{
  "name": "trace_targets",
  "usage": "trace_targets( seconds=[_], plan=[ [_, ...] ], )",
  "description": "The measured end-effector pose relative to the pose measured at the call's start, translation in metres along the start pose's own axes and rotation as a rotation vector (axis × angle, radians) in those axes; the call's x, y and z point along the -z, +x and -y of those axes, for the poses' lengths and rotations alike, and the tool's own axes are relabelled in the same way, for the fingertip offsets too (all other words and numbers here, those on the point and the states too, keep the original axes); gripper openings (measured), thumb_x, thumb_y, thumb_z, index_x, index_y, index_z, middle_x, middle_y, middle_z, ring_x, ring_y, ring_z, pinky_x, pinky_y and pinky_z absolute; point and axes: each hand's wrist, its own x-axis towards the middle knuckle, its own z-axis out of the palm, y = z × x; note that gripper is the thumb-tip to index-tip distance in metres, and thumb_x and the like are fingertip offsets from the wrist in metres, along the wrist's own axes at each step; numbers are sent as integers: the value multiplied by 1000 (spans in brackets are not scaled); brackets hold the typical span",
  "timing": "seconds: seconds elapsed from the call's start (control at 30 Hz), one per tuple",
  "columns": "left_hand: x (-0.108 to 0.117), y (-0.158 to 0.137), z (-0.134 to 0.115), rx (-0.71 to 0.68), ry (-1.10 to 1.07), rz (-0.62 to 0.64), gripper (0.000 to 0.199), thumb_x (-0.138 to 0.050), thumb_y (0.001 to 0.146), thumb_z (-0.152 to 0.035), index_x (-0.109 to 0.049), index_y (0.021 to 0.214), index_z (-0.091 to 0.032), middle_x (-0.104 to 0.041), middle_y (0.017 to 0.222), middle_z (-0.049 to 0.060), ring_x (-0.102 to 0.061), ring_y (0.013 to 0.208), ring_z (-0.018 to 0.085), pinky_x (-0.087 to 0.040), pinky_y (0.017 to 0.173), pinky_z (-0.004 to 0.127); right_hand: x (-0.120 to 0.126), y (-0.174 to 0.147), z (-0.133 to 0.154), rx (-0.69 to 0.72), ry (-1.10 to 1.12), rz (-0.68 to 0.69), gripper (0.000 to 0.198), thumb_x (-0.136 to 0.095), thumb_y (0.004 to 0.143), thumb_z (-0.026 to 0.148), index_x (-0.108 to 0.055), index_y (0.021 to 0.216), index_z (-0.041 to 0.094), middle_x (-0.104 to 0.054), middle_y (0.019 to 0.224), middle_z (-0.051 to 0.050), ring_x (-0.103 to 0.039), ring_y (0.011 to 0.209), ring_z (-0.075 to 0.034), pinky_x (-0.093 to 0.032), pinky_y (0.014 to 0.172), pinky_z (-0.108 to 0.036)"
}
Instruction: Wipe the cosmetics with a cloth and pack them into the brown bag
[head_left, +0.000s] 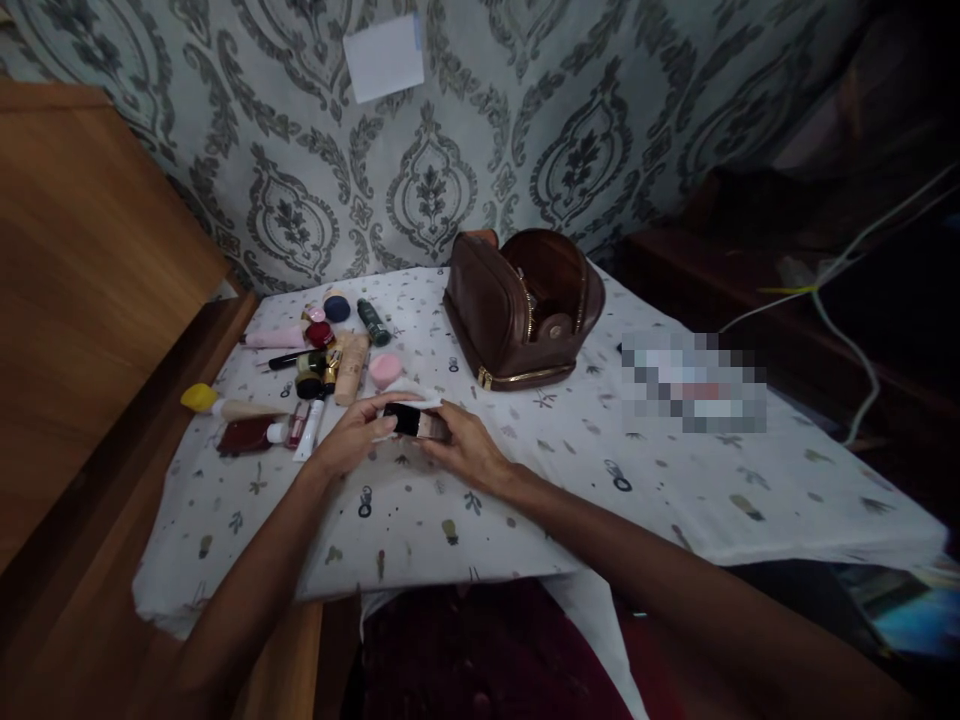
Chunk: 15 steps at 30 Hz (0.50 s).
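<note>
Clock centred on the black-capped btl, 12 = toward the wall. Both hands clamped on it, just above the table: L hand at cap end, R hand at body end, a white cloth bunched on the far side.

Pink round item at 11, v. near L hand. Dk green btl also 11, farther off. Beige tube at 10. Dk red btl w/ white cap at 9; yellow cap right at the L table edge, wood panel past it.

Brown bag betw. 1 & 2, flap up, its zipped front edge well back from near table edge. Pixelated patch approx 3; can't tell contents.

Most elbow room: printed tablecloth from 4 round to 7, down to near edge.
</note>
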Motion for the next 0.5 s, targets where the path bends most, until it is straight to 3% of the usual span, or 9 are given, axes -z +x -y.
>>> trace_targets(
  seconds=[0.17, 0.3, 0.5],
  plan=[
    [1, 1, 0, -65, 72, -178, 51, -88, 56, -50, -74, 91, -16, -69, 82, 3, -60, 69, 15, -46, 64, 23, 2, 0, 3, -16, 2, 22, 27, -64, 86, 38, -60, 105, 19, -66, 92, -5, -60, 80, -20, -47, 73, -31],
    [0, 1, 4, -174, 216, -361, 40, -81, 68, -46, -73, 94, -18, -69, 86, 1, -58, 70, 14, -44, 62, 22, 4, 1, 7, -68, 3, 10, 29, -63, 87, 42, -60, 102, 18, -64, 83, -2, -57, 73, -17, -42, 67, -27],
    [-7, -2, 0, -386, 663, -431, 25, -64, 87, -39, -74, 97, -19, -73, 98, 6, -65, 95, 22, -49, 90, 32, 5, 2, 9, -113, -2, 19, 33, -60, 88, 47, -62, 101, 17, -61, 74, 0, -54, 65, -16, -37, 60, -25]
  ],
)
